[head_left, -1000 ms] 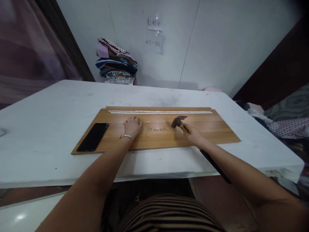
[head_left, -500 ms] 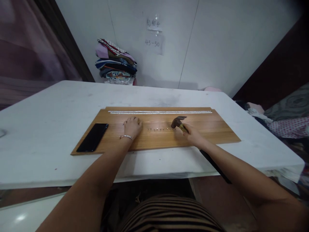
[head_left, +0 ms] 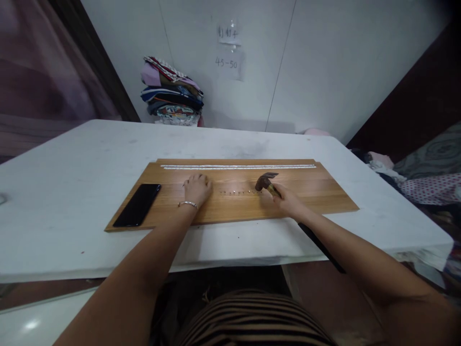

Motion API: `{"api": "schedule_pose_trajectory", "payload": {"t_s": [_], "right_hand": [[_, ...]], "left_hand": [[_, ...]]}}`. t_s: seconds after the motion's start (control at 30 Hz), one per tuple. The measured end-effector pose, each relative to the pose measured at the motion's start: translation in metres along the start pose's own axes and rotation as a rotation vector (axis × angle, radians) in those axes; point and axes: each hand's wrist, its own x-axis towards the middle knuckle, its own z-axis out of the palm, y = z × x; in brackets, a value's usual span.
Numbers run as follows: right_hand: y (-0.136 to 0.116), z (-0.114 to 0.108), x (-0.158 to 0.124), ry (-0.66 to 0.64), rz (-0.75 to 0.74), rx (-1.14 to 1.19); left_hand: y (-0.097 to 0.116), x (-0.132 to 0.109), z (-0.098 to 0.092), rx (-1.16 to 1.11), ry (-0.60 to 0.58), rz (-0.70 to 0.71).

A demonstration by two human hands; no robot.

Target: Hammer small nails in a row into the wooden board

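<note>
A wooden board (head_left: 230, 211) lies on the white table, with a row of several small nails (head_left: 234, 192) near its middle. My right hand (head_left: 290, 202) is closed around a hammer (head_left: 264, 182), whose head is just over the board at the right end of the row. The black handle end shows below my forearm. My left hand (head_left: 198, 188) rests on the board left of the nails, its fingers curled down. A thin dark tip shows beside its fingers; what they hold, if anything, is too small to name.
A black phone (head_left: 137, 205) lies on the board's left part. Two white strips (head_left: 237, 167) run along its far edge. Folded cloths (head_left: 175, 93) are stacked behind the white table (head_left: 57, 192), and more fabric (head_left: 432, 189) lies at the right.
</note>
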Motion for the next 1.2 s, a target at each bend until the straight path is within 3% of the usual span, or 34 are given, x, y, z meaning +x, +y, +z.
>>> {"api": "schedule_pose_trajectory", "payload": {"t_s": [1.2], "right_hand": [[-0.01,-0.006,0.0,-0.005,0.025,-0.032]], "left_hand": [[-0.001,0.0,0.0,0.002,0.003,0.004]]}}
